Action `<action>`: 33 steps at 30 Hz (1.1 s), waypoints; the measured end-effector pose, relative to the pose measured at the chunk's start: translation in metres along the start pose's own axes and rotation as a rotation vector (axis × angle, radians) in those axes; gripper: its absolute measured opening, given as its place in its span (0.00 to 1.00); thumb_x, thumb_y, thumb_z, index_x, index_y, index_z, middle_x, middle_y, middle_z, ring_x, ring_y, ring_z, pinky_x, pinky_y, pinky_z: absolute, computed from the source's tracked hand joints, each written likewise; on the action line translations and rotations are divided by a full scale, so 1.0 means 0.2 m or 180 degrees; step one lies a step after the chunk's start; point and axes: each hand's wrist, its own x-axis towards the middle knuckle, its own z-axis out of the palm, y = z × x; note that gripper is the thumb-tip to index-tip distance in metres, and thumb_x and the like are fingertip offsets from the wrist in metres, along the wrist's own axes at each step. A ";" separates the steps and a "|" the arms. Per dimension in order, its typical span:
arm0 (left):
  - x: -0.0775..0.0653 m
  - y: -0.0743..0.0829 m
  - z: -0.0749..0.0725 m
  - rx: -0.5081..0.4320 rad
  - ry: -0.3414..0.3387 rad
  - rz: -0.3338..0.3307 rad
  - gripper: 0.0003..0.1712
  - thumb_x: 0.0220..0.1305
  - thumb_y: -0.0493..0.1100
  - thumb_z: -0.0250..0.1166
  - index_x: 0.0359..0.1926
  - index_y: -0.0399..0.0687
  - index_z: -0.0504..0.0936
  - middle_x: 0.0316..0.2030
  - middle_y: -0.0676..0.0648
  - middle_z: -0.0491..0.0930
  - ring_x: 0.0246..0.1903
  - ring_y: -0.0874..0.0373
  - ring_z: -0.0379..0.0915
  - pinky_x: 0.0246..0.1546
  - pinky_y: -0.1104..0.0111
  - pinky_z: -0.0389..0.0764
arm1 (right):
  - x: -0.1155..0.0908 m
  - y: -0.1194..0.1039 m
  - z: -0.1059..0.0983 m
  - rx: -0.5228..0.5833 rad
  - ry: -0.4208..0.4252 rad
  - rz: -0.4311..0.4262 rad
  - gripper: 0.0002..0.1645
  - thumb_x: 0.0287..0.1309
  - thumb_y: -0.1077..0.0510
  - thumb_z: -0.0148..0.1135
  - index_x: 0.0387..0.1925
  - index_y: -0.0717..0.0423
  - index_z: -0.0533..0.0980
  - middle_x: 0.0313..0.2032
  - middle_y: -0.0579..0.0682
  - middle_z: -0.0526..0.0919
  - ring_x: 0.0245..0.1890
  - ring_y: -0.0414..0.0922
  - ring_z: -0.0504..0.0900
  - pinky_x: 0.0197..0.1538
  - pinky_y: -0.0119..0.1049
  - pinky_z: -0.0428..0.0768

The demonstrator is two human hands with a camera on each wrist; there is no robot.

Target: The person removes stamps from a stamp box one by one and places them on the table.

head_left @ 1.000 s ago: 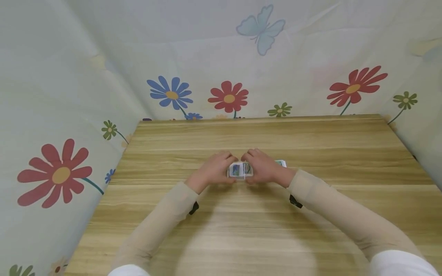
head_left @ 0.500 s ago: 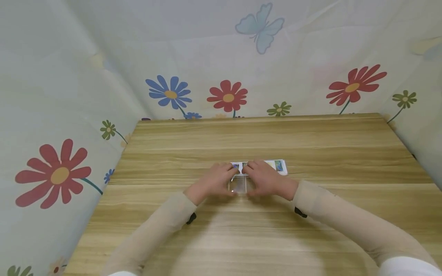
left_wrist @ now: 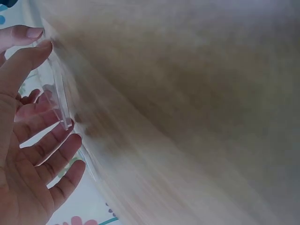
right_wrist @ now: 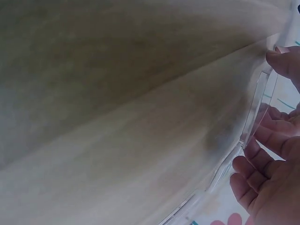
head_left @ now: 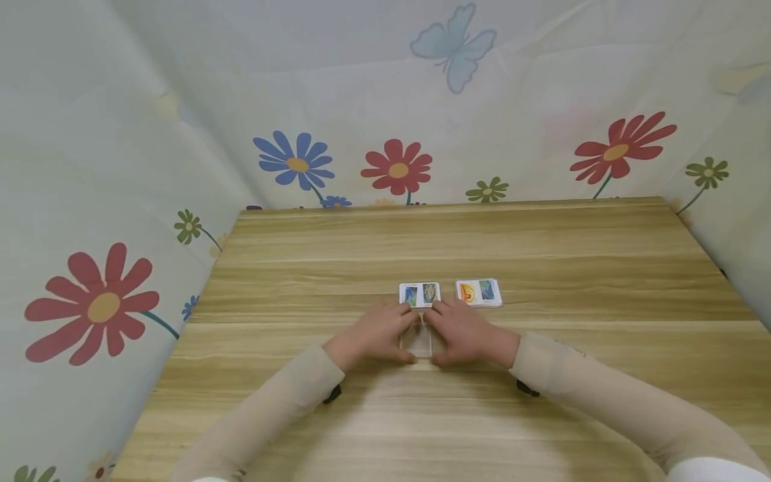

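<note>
A clear plastic box (head_left: pixel 423 343), or possibly a lid, lies low over the wooden table between both hands in the head view. My left hand (head_left: pixel 382 333) holds its left end, thumb at the near corner and fingers at the far one. Its right end is held the same way by my right hand (head_left: pixel 466 333). Each wrist view shows the see-through wall (left_wrist: pixel 58 96) between thumb and fingers. Just beyond the fingertips lies a picture card stack (head_left: pixel 419 293). A second card stack (head_left: pixel 479 292) sits to its right, a small gap apart.
The wooden table (head_left: pixel 337 254) runs back to a pale sheet (head_left: pixel 361 80) printed with flowers and a butterfly. More of this sheet hangs along the left and right sides.
Both hands have drawn the clear box toward the person, off the left card stack. That stack, earlier seen under the box and partly covered by fingers, now lies uncovered; the right stack shows fully.
</note>
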 end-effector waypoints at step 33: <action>-0.02 -0.06 -0.06 -0.0208 0.0506 0.0012 0.32 0.56 0.60 0.66 0.53 0.44 0.76 0.49 0.47 0.77 0.46 0.54 0.74 0.47 0.62 0.76 | -0.02 0.06 -0.04 0.0175 0.0519 0.0090 0.36 0.45 0.39 0.70 0.48 0.59 0.74 0.43 0.52 0.78 0.45 0.49 0.74 0.51 0.46 0.73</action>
